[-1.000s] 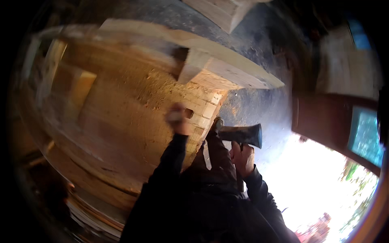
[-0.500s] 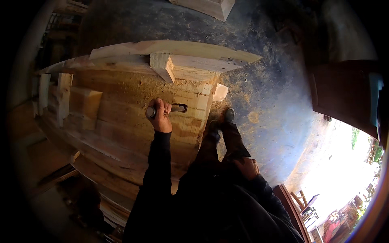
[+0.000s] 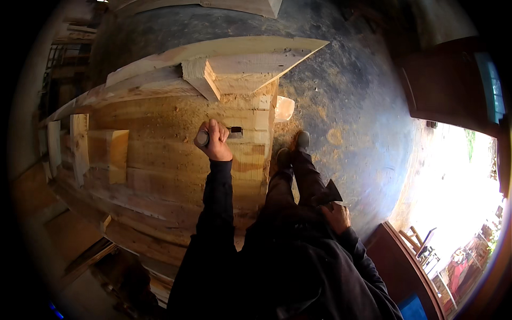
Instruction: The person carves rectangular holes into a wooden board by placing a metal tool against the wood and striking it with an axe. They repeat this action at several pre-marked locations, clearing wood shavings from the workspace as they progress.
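My left hand (image 3: 216, 140) is closed around the handle of a chisel, its round butt end (image 3: 202, 138) showing beside the thumb. The chisel's short visible blade (image 3: 232, 135) reaches a small dark rectangular hole (image 3: 236, 129) in a broad plank surface (image 3: 176, 144). Lower right, by my thigh, my right hand (image 3: 337, 217) is closed on a dark tool that looks like a hatchet. Its flared head (image 3: 330, 193) sticks up above the fingers; the handle is hidden. Wood chips (image 3: 186, 113) lie scattered around the hole's far side.
A thick beam (image 3: 240, 64) with a projecting block (image 3: 200, 77) borders the planks' far side. Upright blocks (image 3: 80, 144) stand at left. A pale wood offcut (image 3: 284, 109) lies beyond the plank end, near my shoes (image 3: 302, 140). Sawdust marks the dark floor (image 3: 362, 106); bright doorway at right.
The dark flared tool head has come into sight above my right hand. My left hand still grips the chisel, its handle now more upright. The whole view has shifted slightly.
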`<action>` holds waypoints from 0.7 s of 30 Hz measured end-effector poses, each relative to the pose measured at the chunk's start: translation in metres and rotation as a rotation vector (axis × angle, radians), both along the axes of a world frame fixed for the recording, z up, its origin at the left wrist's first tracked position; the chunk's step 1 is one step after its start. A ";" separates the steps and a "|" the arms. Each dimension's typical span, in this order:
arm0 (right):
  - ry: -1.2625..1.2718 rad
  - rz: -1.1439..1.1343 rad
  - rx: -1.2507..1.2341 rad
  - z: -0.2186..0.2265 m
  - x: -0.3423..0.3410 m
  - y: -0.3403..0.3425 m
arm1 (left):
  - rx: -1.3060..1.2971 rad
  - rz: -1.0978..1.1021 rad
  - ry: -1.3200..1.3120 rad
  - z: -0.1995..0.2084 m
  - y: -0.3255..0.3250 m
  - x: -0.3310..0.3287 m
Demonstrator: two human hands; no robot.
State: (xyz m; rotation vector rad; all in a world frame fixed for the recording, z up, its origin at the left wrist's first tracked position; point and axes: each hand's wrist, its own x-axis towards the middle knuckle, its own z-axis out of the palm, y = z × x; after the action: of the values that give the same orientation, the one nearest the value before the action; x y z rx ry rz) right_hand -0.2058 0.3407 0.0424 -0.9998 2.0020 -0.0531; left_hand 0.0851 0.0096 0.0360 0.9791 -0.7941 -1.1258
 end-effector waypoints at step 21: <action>-0.004 -0.019 0.020 0.005 0.006 0.007 | -0.082 -0.150 -0.135 -0.013 0.002 0.007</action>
State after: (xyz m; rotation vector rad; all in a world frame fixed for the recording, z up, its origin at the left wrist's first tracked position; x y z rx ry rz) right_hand -0.2001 0.3481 0.0470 -0.9670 2.0047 -0.0457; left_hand 0.0924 0.0118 0.0227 0.9462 -1.0296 -1.1547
